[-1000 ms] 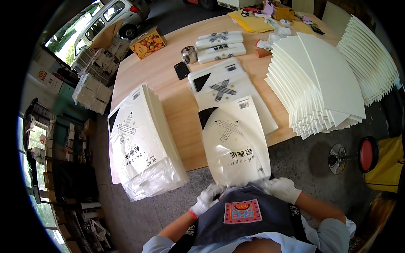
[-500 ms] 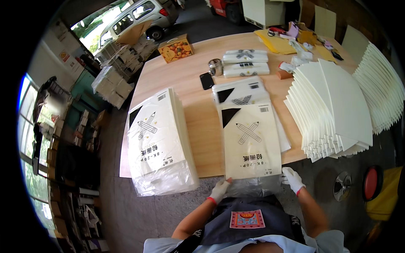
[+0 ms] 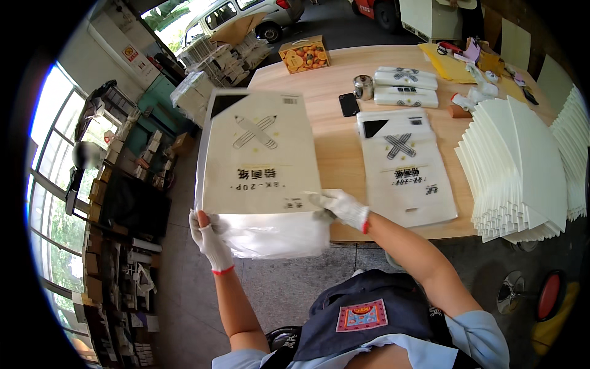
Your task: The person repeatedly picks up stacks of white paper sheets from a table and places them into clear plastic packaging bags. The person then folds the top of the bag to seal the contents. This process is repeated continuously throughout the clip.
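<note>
White-gloved hands (image 3: pixel 273 224) grip a paper-filled plastic bag (image 3: pixel 258 166) above the wooden table (image 3: pixel 332 141)

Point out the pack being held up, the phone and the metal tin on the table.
held pack (image 3: pixel 258 154): head view, printed front face.
phone (image 3: pixel 349 104): head view, black screen centre.
metal tin (image 3: pixel 363 87): head view, its side.

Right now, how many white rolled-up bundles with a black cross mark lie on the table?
2. Both lie side by side at the far end of the table: the rear bundle and the front bundle, just right of the metal tin. Others may be hidden.
</note>
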`<action>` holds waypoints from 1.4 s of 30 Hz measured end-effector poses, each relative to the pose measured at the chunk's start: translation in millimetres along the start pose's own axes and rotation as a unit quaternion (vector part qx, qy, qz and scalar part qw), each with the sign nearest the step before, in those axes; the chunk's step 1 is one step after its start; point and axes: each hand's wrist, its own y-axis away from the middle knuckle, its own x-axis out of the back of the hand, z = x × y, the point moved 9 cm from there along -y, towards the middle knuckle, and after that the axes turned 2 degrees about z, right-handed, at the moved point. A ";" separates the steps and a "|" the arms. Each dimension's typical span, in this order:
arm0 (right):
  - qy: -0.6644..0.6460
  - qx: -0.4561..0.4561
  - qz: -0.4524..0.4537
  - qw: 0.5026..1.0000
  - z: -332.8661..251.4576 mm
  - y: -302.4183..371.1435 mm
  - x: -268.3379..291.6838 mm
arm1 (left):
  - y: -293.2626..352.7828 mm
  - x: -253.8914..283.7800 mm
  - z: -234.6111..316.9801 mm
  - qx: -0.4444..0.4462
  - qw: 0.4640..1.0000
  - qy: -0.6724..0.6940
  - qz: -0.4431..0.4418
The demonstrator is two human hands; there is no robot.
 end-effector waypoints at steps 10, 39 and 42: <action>-0.065 -0.071 -0.102 0.990 86.2 62.3 -11.0 | 164.4 98.7 -270.1 0.300 0.945 -0.098 0.082; -0.087 0.061 0.392 0.914 58.2 132.0 244.6 | 203.2 -426.7 -175.4 -0.082 0.810 -0.268 -0.515; 0.094 0.037 0.418 0.903 87.9 116.8 289.1 | 164.6 -445.4 -180.1 0.226 0.866 0.150 -0.419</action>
